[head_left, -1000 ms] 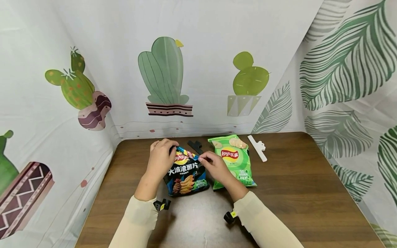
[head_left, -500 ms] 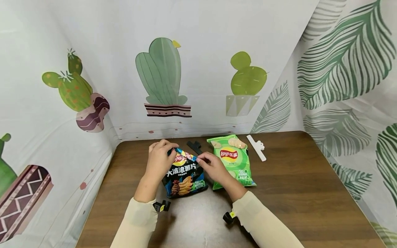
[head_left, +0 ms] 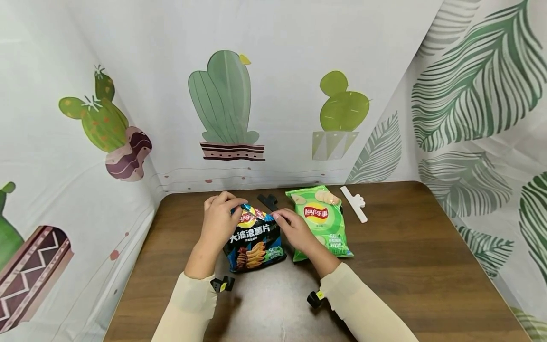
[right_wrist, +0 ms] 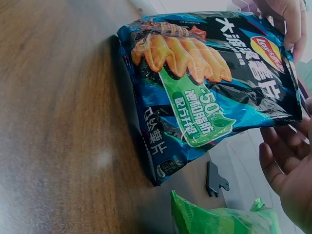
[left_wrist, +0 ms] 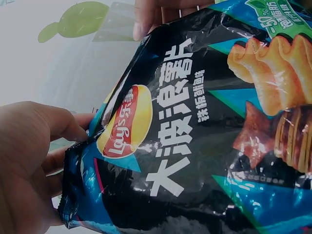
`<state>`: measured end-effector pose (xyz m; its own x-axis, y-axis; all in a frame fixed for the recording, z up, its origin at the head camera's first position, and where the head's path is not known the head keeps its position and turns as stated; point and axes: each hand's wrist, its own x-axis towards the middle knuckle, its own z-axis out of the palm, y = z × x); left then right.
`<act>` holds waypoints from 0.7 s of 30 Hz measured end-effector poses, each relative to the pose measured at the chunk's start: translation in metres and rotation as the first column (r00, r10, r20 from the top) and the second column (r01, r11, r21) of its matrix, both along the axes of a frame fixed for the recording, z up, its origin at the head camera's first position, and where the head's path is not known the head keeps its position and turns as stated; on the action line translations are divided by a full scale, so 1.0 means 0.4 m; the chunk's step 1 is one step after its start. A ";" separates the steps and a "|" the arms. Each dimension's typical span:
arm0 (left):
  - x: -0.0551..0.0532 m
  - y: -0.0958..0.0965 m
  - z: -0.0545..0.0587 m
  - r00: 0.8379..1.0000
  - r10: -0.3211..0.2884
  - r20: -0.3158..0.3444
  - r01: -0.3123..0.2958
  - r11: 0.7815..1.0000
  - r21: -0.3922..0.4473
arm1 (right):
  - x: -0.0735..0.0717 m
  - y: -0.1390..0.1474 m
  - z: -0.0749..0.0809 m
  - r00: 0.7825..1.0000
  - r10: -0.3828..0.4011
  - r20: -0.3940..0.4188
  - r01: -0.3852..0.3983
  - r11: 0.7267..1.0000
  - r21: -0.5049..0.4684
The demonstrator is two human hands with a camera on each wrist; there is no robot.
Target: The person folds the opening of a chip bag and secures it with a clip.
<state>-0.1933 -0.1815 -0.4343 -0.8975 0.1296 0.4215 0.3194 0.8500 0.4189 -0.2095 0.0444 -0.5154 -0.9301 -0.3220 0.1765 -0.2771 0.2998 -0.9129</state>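
A black and blue chip bag [head_left: 255, 247] stands tilted on the table between my hands, its printed front facing me. My left hand [head_left: 220, 217] pinches the bag's upper left corner; thumb and fingers show on that corner in the left wrist view. With thumb and fingertips, my right hand [head_left: 296, 229] pinches the upper right corner. The top edge looks folded over between the two hands. Just behind the bag lies a black clip [head_left: 268, 202], partly hidden in the head view. A green chip bag [head_left: 318, 213] lies to the right, partly beneath my right forearm in view.
A white clip [head_left: 354, 204] lies right of the green bag. The brown wooden table [head_left: 410, 266] ends at a printed cloth backdrop [head_left: 286, 95] behind and at both sides. Small wrist cameras sit on both wrists.
The black bag's folded top strip has shifted slightly under the fingers. My right hand has moved a little left, then slightly up. My left hand keeps its hold on the corner.
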 end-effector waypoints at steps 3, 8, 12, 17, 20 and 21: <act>0.000 0.000 0.002 1.000 0.001 -0.002 -0.001 1.000 0.000 | -0.001 0.001 0.003 1.000 0.001 0.010 -0.001 1.000 -0.004; 0.003 -0.004 0.006 1.000 0.011 0.001 -0.011 1.000 0.006 | -0.005 -0.001 0.004 1.000 -0.001 0.028 0.002 1.000 -0.012; 0.003 -0.012 0.008 1.000 0.026 -0.001 -0.026 1.000 0.007 | -0.011 -0.006 0.010 0.999 -0.005 0.035 0.005 1.000 -0.016; 0.002 -0.019 0.010 1.000 0.032 -0.001 -0.032 0.999 0.002 | -0.018 -0.011 0.018 0.998 -0.027 0.053 0.027 1.000 -0.001; 0.005 -0.023 0.009 0.999 0.034 0.006 -0.034 0.999 0.009 | -0.022 -0.015 0.020 0.997 -0.050 0.060 0.049 0.998 0.026; 0.007 -0.025 0.009 0.999 0.036 0.008 -0.036 0.999 0.013 | -0.024 -0.017 0.021 0.997 -0.055 0.060 0.053 0.998 0.031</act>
<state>-0.1907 -0.1914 -0.4308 -0.9046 0.0915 0.4163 0.2854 0.8555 0.4321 -0.2190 0.0377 -0.5070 -0.9550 -0.2755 0.1099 -0.2037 0.3399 -0.9181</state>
